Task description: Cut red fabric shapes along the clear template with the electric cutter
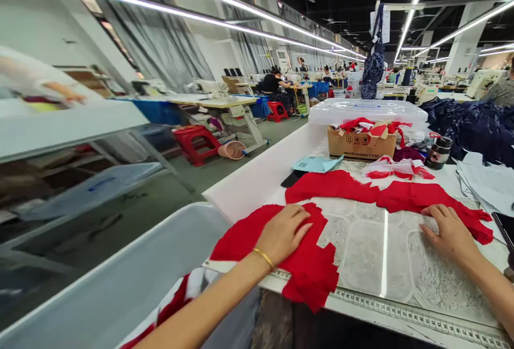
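My left hand [283, 234], with a gold bangle [264, 258] on its wrist, lies flat on a jagged-edged piece of red fabric [309, 263] at the table's near edge. My right hand [450, 234] rests its fingertips on the end of a long red fabric strip [385, 191]. Neither hand grips anything. Both pieces lie on a white table [363, 258] with a patterned, glossy top. A measuring tape [417, 317] runs along its front edge. A crumpled red-and-white fabric bundle [387, 168] sits beyond the strip.
A grey bin [120, 279] holding red-and-white cloth stands at lower left. A cardboard box [361, 143] under a transparent plastic tub [367, 111], a black flask [438, 152], papers and navy fabric [469, 127] lie beyond. Co-workers sit at sewing machines farther back.
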Available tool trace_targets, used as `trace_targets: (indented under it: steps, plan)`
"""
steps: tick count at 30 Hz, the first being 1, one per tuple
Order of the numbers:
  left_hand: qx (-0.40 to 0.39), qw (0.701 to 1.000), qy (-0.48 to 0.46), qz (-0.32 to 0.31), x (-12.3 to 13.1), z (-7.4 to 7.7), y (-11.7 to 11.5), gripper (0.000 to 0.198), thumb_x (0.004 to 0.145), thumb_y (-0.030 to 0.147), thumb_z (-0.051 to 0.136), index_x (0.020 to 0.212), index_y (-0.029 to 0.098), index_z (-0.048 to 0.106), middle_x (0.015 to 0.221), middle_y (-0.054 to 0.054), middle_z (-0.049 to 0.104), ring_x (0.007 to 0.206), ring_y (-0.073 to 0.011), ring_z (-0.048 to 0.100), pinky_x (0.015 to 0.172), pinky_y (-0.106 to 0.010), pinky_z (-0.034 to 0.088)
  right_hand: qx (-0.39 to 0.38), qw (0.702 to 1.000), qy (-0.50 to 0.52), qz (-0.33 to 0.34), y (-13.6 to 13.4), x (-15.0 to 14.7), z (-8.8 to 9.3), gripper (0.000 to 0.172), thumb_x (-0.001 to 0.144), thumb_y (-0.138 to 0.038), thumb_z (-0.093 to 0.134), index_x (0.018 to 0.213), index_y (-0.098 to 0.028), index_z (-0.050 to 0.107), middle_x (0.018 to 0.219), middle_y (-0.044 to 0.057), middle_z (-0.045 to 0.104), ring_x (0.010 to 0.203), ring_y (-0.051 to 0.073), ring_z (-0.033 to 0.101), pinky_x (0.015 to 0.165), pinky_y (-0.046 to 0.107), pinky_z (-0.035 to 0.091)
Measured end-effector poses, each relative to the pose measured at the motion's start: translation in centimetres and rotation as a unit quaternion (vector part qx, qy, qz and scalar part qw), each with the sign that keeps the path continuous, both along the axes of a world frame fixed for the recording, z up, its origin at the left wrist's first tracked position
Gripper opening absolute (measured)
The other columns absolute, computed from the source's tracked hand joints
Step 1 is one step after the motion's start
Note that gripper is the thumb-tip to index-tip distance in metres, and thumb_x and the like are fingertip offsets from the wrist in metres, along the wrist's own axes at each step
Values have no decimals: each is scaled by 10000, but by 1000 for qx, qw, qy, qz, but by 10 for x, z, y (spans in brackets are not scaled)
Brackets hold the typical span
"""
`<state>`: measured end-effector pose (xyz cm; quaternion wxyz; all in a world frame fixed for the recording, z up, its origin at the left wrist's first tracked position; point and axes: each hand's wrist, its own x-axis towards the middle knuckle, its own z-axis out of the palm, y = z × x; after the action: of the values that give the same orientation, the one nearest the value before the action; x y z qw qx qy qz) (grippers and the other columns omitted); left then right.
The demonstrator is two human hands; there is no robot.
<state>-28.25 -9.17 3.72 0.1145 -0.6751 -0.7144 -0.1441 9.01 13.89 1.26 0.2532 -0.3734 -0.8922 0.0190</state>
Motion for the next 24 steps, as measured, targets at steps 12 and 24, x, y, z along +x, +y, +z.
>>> trace_targets:
  steps: [12, 24]
  plan:
    - [-87, 983, 57, -151, 138, -17, 160, 94, 990, 151, 604, 1042, 180, 677, 1054, -94, 672, 1080, -248, 619, 901, -383, 531, -29, 989, 133, -59, 18, 15, -17, 139, 851, -273, 579, 951, -231, 666, 992, 96, 702, 975, 302, 624, 857, 448, 512]
    - [-74, 987, 15, -141, 117, -26, 178, 195, 1025, 333, 649, 1136, 174, 674, 1169, -74, 682, 1014, -209, 680, 892, -410, 593, -59, 977, 196, -55, 16, 6, -13, 60, 836, -239, 605, 871, -229, 651, 925, 68, 698, 906, 251, 641, 846, 393, 522]
